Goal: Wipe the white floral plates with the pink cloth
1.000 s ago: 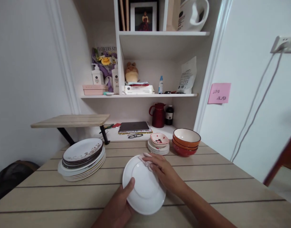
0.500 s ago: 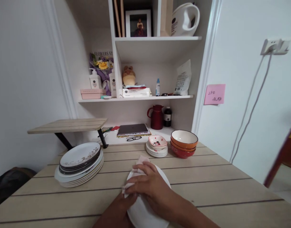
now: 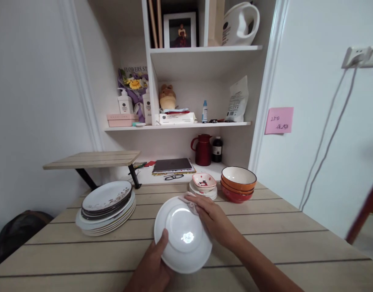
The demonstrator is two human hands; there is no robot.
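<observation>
Plate [image 3: 182,247]: held tilted over the tabletop [image 3: 265,227], between left fingers [image 3: 163,237] and right fingers [image 3: 201,200]; cannot tell whether touching the wood.
Left fingers: clasping the left rim, laid partly over the upper face and partly out of sight beneath; likely so to brace against pressure from the other side.
Right fingers: closed over the cloth [image 3: 191,207], bearing on the far right rim; probably curled there to follow the edge.
Small bowl [image 3: 204,181]: just beyond the right fingers, set on stacked saucers [image 3: 211,194]; red print showing inside.
Big bowls [image 3: 238,190]: beyond and to the right of the right fingers, nested, perhaps to save room; pale inside showing in the top one, lower ones taken up by the bowl above.
Plate pile [image 3: 107,196]: left of the left fingers, laid flat, patterned over broader pale, presumably for steadiness.
Jug [image 3: 203,150]: well beyond the right fingers, lidded; contents hidden.
Dark bottle [image 3: 217,149]: beside the jug, capped; cannot tell what is inside.
Laptop [image 3: 171,164]: well beyond the fingers, shut flat, with glasses [image 3: 174,177] in front.
</observation>
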